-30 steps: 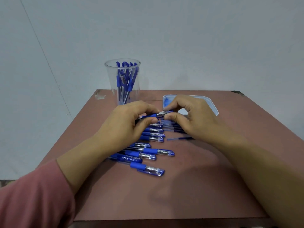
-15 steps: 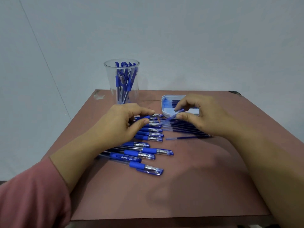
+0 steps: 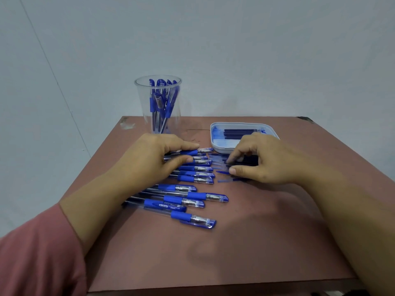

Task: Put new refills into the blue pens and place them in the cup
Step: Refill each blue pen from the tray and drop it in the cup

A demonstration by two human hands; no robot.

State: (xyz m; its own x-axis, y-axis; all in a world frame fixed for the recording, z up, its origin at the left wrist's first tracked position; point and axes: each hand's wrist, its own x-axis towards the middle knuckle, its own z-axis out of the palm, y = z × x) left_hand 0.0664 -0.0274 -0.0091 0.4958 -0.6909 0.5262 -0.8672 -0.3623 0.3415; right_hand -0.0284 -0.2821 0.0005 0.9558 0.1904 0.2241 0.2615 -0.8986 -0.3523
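Head-worn, forward-down, close over table (image 3: 256, 242)

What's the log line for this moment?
left hand: grips pen | right hand: on loose refills, grip unclear | cup: holds pens

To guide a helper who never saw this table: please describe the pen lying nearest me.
On the brown table, a row of blue pens runs from the clear cup toward the person. The pen is the last one, nearest the front edge; unlike its neighbour, it bears no white letters.

One cup (image 3: 142, 103), one tray (image 3: 241, 124), two hands (image 3: 149, 161) (image 3: 271, 163)
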